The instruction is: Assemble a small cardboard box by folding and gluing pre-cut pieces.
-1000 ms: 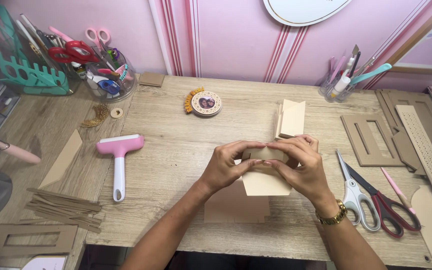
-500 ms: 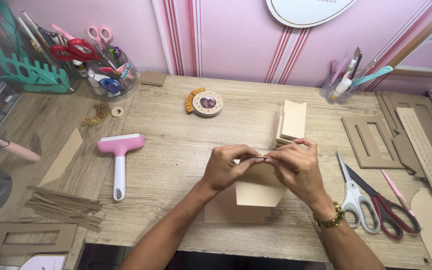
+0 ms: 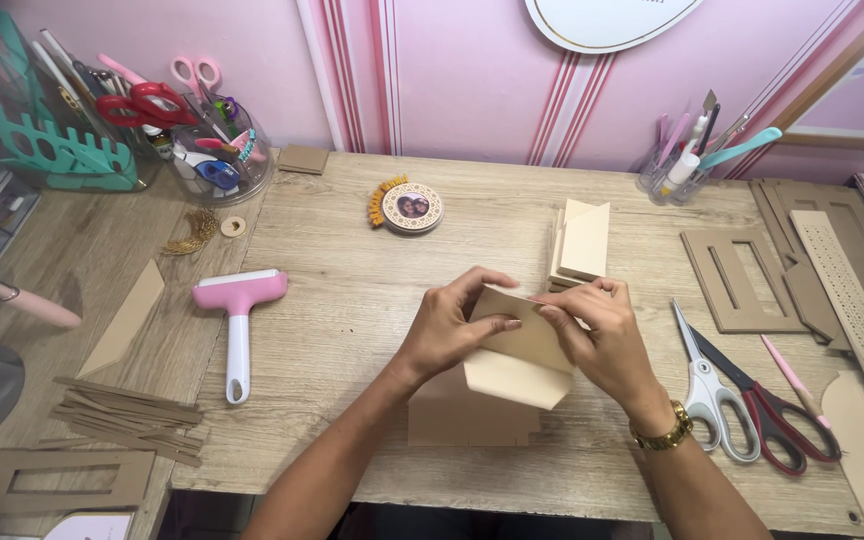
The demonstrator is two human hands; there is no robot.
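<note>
Head view shows me a clear bowl (image 3: 214,160) of scissors, a cup (image 3: 674,178) of pens, and my left hand (image 3: 449,330) and right hand (image 3: 604,340) pinching a folded card (image 3: 522,355) together above the tabletop (image 3: 352,300).

Both forearms enter from the lower edge of the view and rise toward the middle, the left one from about 7 o'clock, the right one from about 5 o'clock. The left hand (image 3: 449,330) is turned with its back up; the thumb stretches toward 3 o'clock and the fingers curl over from above, so it makes a pinch. The right hand (image 3: 599,335) stands just beside it at 3 o'clock, the back up too, with the fingers bent and pointing toward 9 o'clock. The fingertips of the two hands almost meet. The right wrist wears a gold bracelet (image 3: 663,436).
</note>
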